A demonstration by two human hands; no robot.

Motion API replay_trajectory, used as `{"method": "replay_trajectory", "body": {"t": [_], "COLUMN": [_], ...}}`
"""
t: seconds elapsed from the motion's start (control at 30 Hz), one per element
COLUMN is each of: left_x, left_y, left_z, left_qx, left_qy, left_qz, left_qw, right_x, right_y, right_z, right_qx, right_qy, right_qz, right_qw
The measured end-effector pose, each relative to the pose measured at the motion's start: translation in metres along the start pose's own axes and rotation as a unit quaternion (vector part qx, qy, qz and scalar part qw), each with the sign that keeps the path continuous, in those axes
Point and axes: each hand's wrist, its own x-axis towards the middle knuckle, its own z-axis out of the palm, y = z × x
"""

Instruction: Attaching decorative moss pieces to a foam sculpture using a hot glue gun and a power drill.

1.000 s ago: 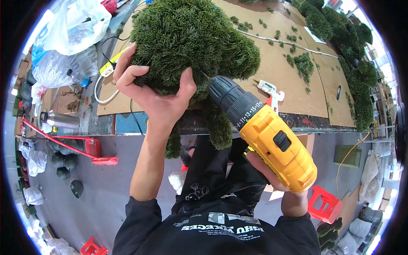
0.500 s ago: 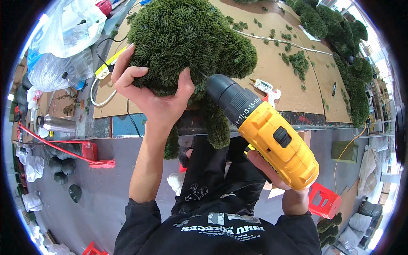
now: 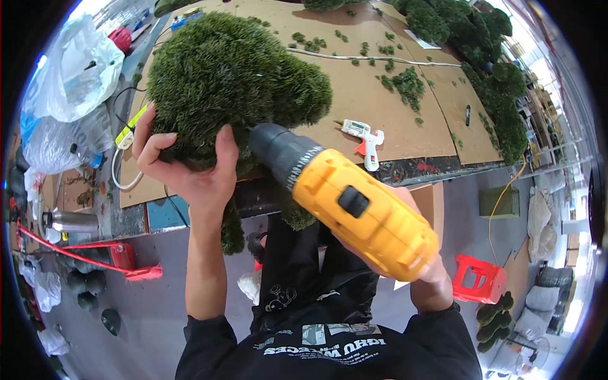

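A bushy green artificial foliage piece (image 3: 221, 76) hangs over the table's front edge, its lower lobes dangling below. My left hand (image 3: 190, 171) grips its near side, thumb and fingers pressed into the greenery. In my right hand (image 3: 408, 209) is a yellow cordless drill (image 3: 361, 206) with a black chuck, pointing up and left. The chuck's tip is at the foliage, just right of my left thumb; whether a bit goes in is hidden by the leaves. Most of my right hand's fingers are hidden behind the drill's body.
A white glue gun (image 3: 364, 139) lies on the cardboard-covered table (image 3: 342, 76), with green sprigs (image 3: 408, 85) and a white cable beyond. More foliage (image 3: 506, 107) lines the right side. Plastic bags (image 3: 76, 76) and a power strip (image 3: 130, 130) are at left. A red stool (image 3: 478, 278) stands on the floor.
The view has shifted, so the table and foliage sit further left. The drill has swung to a flatter angle, its chuck still beside my left thumb. My left hand keeps its hold.
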Motion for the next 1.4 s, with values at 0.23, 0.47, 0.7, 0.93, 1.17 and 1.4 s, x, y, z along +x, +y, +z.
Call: {"method": "replay_trajectory", "body": {"t": [0.23,0.47,0.7,0.93,1.17,1.4], "left_x": [-0.004,-0.005,0.001,-0.001,-0.002,0.001], "left_y": [-0.001,0.001,0.007,0.002,0.005,0.007], "left_z": [0.006,0.001,-0.001,-0.003,0.006,-0.002], "left_qx": [-0.052,0.002,0.053,-0.008,-0.021,-0.002], "left_qy": [0.012,0.005,-0.018,-0.011,-0.009,-0.021], "left_qz": [-0.020,-0.028,-0.002,-0.018,-0.030,-0.035], "left_qw": [0.998,1.000,0.998,1.000,0.999,0.999], "right_x": [0.017,0.019,-0.055,-0.043,0.021,0.049], "right_y": [0.010,0.004,0.029,0.063,0.223,0.246], "right_z": [0.007,0.003,-0.011,-0.098,-0.192,-0.205], "right_qx": [-0.044,0.044,0.039,-0.007,0.087,0.020], "right_qy": [0.020,-0.007,0.147,0.370,0.467,0.448], "right_qz": [-0.122,-0.063,-0.046,0.051,-0.080,-0.050], "right_qw": [0.991,0.997,0.987,0.928,0.876,0.893]}}
